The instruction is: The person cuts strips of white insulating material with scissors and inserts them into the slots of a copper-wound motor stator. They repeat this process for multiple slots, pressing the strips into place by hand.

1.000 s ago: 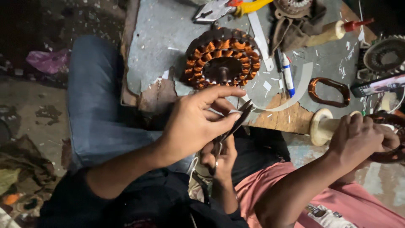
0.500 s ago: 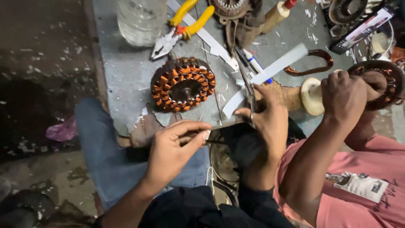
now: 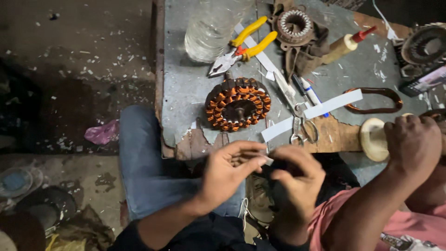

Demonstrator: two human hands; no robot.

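Hands meet below the desk [image 3: 186, 93] edge: left hand [image 3: 227, 174] and right hand [image 3: 297, 179] pinch something small between narrowed fingers (what, I cannot tell). Scissors [image 3: 297, 111] overhang beside the copper-wound stator [image 3: 238, 103]; a knock could drop them.

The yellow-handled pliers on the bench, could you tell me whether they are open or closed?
Open. The yellow-handled pliers lie flat on the bench, their two handles spread apart; whether the tips touch is unclear.

Both hands [image 3: 265, 174] together below copper-wound stator [image 3: 238, 103]
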